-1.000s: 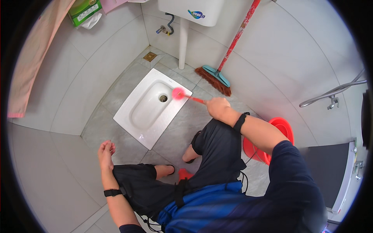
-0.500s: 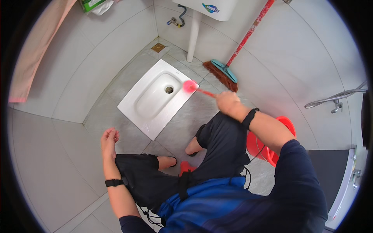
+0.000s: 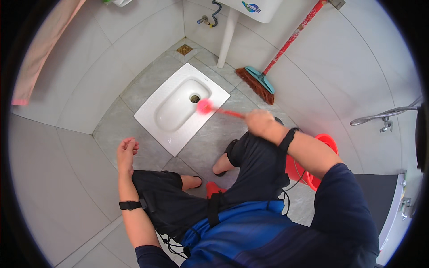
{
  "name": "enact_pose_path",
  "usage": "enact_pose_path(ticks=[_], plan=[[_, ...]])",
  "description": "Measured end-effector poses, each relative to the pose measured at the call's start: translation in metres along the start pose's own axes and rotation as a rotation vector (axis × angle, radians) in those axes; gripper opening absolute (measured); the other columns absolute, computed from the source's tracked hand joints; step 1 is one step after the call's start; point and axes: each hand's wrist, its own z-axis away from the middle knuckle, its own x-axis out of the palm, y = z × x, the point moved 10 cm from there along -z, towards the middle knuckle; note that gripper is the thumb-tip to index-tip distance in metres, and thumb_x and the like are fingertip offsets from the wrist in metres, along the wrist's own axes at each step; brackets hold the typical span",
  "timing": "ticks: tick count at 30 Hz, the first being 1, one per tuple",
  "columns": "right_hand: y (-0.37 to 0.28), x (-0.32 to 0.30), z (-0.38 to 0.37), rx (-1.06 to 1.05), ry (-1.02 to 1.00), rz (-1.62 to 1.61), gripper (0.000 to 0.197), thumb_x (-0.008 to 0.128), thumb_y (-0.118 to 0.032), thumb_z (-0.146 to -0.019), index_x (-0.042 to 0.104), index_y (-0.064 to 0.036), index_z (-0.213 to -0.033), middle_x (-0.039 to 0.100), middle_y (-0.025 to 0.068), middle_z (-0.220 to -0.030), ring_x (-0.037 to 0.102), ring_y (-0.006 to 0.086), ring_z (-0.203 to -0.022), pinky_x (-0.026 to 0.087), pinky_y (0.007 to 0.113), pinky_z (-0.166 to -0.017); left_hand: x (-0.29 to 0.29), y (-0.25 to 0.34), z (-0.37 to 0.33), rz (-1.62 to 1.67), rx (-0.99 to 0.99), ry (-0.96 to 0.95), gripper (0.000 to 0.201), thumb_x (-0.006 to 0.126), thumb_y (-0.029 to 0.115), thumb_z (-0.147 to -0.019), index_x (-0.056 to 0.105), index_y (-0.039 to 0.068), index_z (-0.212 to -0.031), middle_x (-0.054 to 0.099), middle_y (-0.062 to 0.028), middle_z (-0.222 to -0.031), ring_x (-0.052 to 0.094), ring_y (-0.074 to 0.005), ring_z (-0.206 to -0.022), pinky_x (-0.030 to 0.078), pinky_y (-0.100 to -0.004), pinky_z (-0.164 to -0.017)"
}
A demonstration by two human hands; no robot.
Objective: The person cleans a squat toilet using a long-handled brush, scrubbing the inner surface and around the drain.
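My right hand is wrapped round the red handle of a toilet brush. The pink-red brush head is blurred and hangs over the right rim of a white squat toilet, close to its drain hole. My left hand is raised above my left knee, to the left of the toilet's near corner. Its fingers are loosely curled in, and no object shows in them. Both wrists wear a black band.
A long-handled broom leans against the far right wall beside a white cistern and its pipe. A red bucket stands right of my knee. A shower hose hangs on the right. A pink towel hangs at left.
The brush head has moved left and slightly down, from the toilet's right edge toward its bowl. My right hand shifted a little left. The left hand stays curled, and the view tilted slightly.
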Motion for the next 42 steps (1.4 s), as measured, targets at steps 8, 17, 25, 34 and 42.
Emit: enact_pose_path(ticks=[8,17,25,34,42], plan=[[-0.076,0.015,0.039,-0.197,-0.213,0.095,0.026,0.053,-0.018,-0.087,0.071,-0.0070,-0.102,0.071,0.0140,-0.096,0.070,0.0289,-0.090,0.057,0.041,-0.075,-0.001,-0.001,-0.001,0.003,0.014,-0.009,0.022,0.059,0.023,-0.093,0.061,0.007,-0.109,0.065,-0.0034,-0.092,0.059,-0.0105,-0.082,0.046,-0.0248,-0.074],[0.013,0.000,0.006,0.042,-0.102,0.066,0.029,0.053,-0.017,-0.089,0.066,-0.0067,-0.112,0.070,0.0139,-0.103,0.068,0.0303,-0.097,0.056,0.042,-0.077,0.005,0.007,0.005,0.011,0.029,-0.005,0.022,0.060,0.021,-0.093,0.062,0.004,-0.106,0.065,-0.0036,-0.089,0.058,-0.0098,-0.080,0.044,-0.0240,-0.073],[-0.092,0.027,0.052,-0.237,-0.169,0.090,0.029,0.053,-0.019,-0.087,0.068,-0.0065,-0.109,0.071,0.0125,-0.100,0.070,0.0272,-0.092,0.056,0.039,-0.076,0.007,0.007,0.001,0.007,0.034,-0.011,0.022,0.061,0.019,-0.092,0.061,0.004,-0.107,0.066,-0.0032,-0.089,0.059,-0.0098,-0.080,0.045,-0.0238,-0.072],[0.008,0.004,0.002,0.017,-0.049,0.114,0.026,0.051,-0.018,-0.090,0.065,-0.0088,-0.110,0.071,0.0135,-0.094,0.071,0.0289,-0.086,0.057,0.041,-0.071,0.005,0.011,0.004,-0.001,0.056,-0.007,0.020,0.061,0.019,-0.092,0.062,0.004,-0.106,0.066,-0.0035,-0.090,0.059,-0.0097,-0.078,0.045,-0.0235,-0.070],[-0.125,0.031,0.072,-0.413,-0.145,0.117,0.044,0.055,-0.018,-0.085,0.056,-0.0058,-0.128,0.071,0.0142,-0.086,0.071,0.0297,-0.078,0.057,0.040,-0.063,0.007,0.007,0.002,-0.021,0.043,-0.022,0.021,0.060,0.019,-0.093,0.062,0.004,-0.107,0.066,-0.0032,-0.090,0.059,-0.0094,-0.078,0.045,-0.0233,-0.071]])
